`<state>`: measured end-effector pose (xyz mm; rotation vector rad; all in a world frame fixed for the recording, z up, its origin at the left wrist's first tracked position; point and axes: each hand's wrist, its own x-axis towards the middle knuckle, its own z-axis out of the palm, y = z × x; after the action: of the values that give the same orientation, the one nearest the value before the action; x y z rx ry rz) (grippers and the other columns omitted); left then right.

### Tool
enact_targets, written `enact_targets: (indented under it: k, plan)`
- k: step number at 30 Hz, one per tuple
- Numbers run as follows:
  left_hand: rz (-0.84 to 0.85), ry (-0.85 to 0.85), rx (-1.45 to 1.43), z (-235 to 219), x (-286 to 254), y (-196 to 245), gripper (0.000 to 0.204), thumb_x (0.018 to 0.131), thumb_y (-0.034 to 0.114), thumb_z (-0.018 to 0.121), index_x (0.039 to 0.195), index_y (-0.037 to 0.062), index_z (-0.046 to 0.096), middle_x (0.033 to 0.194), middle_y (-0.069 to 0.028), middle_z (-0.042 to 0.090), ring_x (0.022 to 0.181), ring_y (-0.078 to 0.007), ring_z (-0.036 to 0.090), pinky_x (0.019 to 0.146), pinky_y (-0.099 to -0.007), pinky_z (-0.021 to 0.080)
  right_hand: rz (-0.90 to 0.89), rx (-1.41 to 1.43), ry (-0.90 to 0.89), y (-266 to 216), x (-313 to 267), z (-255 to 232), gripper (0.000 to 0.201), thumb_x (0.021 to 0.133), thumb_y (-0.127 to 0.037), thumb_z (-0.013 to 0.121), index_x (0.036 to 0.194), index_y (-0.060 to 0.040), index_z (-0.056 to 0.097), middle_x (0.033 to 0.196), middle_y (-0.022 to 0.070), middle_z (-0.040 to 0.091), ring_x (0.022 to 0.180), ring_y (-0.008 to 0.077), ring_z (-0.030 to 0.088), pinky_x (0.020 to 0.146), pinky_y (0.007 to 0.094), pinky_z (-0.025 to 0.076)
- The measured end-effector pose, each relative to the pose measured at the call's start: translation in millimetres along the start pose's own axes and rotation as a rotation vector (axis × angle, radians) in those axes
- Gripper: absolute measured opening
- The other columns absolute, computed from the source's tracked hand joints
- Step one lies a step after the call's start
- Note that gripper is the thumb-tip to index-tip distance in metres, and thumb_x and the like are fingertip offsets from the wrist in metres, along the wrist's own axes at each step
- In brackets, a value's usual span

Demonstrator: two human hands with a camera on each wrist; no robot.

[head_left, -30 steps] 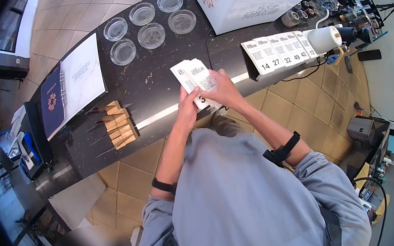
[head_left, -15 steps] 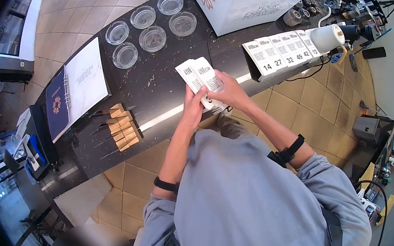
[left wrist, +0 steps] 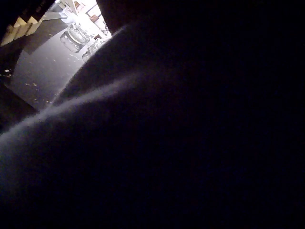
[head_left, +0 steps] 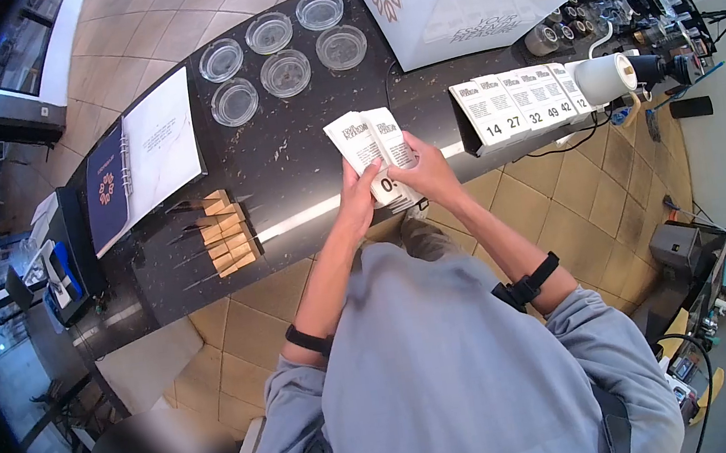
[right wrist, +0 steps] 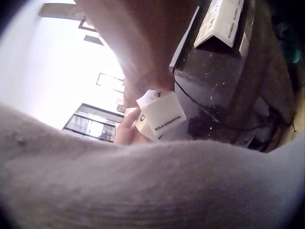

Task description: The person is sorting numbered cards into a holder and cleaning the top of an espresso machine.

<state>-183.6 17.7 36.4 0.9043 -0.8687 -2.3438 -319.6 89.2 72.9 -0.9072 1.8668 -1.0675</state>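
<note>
In the head view both hands hold a stack of white printed number cards (head_left: 356,142) in front of the chest, over the counter's near edge. The left hand (head_left: 357,198) grips the cards from the left with its thumb across their front. From the right, the right hand (head_left: 431,175) grips them, its thumb near the middle. The cards are parted into two overlapping groups, and a large digit 0 shows low on the left one. In the right wrist view a card (right wrist: 164,117) reads "BOLD ESSENTIAL". Sleeve and darkness hide the left hand in its wrist view.
A row of numbered cards (head_left: 516,103) stands on the right of the dark counter (head_left: 299,161), beside a white cylinder (head_left: 604,79). Several glass dishes (head_left: 285,73), a white box (head_left: 471,1), an open binder (head_left: 156,148) and small wooden blocks (head_left: 229,235) sit around.
The thumbs have shifted over the cards, and their spread has changed. A 3 showed low on them earlier; a 0 shows now. Both hands keep their hold in nearly the same place.
</note>
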Motion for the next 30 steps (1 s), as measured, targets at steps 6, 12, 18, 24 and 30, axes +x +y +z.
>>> enact_targets:
  k: [6, 12, 18, 24, 30]
  plan:
    - [-0.004, 0.063, 0.053, 3.9, 11.8, -3.1, 0.040, 0.098, 0.005, 0.049, 0.133, 0.0026, 0.029, 0.123, -0.0193, 0.056, 0.104, -0.0273, 0.066, 0.086, -0.0370, 0.058, 0.073, -0.388, 0.238, 32.3, 13.6, -41.3, 0.094, 0.068, -0.040, 0.076, 0.136, 0.0121, 0.039, 0.120, 0.0297, 0.051, 0.114, 0.0398, 0.054, 0.098, 0.0414, 0.044]
    - [-0.126, -0.016, 0.163, 22.9, 28.8, -19.7, 0.036, 0.097, 0.003, 0.048, 0.128, 0.0009, 0.031, 0.119, -0.0203, 0.058, 0.095, -0.0278, 0.069, 0.077, -0.0350, 0.059, 0.246, -0.685, 0.208, 38.2, 27.5, -70.7, 0.097, 0.069, -0.034, 0.076, 0.142, 0.0102, 0.031, 0.126, 0.0340, 0.044, 0.112, 0.0445, 0.055, 0.094, 0.0436, 0.049]
    - [-0.131, -0.038, 0.229, 38.8, 56.8, -48.1, 0.039, 0.097, 0.007, 0.050, 0.132, 0.0001, 0.035, 0.124, -0.0172, 0.057, 0.106, -0.0257, 0.064, 0.089, -0.0369, 0.054, 0.068, -0.885, 0.193, 57.7, 38.3, -62.4, 0.091, 0.071, -0.026, 0.072, 0.140, 0.0155, 0.030, 0.119, 0.0321, 0.046, 0.110, 0.0430, 0.052, 0.095, 0.0423, 0.048]
    - [-0.158, 0.028, 0.196, 45.1, 81.1, -67.8, 0.033, 0.098, 0.010, 0.048, 0.129, -0.0009, 0.042, 0.124, -0.0138, 0.058, 0.112, -0.0212, 0.058, 0.094, -0.0343, 0.047, -0.305, -1.020, 0.192, 68.5, 41.1, -78.5, 0.062, 0.078, -0.019, 0.067, 0.132, 0.0072, 0.048, 0.122, 0.0243, 0.051, 0.115, 0.0387, 0.049, 0.101, 0.0406, 0.043]
    - [-0.151, 0.113, 0.256, 48.9, 98.3, -84.1, 0.035, 0.101, 0.016, 0.045, 0.132, 0.0016, 0.043, 0.123, -0.0120, 0.058, 0.109, -0.0215, 0.059, 0.089, -0.0360, 0.051, -0.216, -0.992, -0.024, 51.0, 48.8, -97.3, 0.049, 0.082, -0.021, 0.065, 0.126, -0.0033, 0.057, 0.125, 0.0183, 0.055, 0.121, 0.0330, 0.050, 0.104, 0.0432, 0.039]
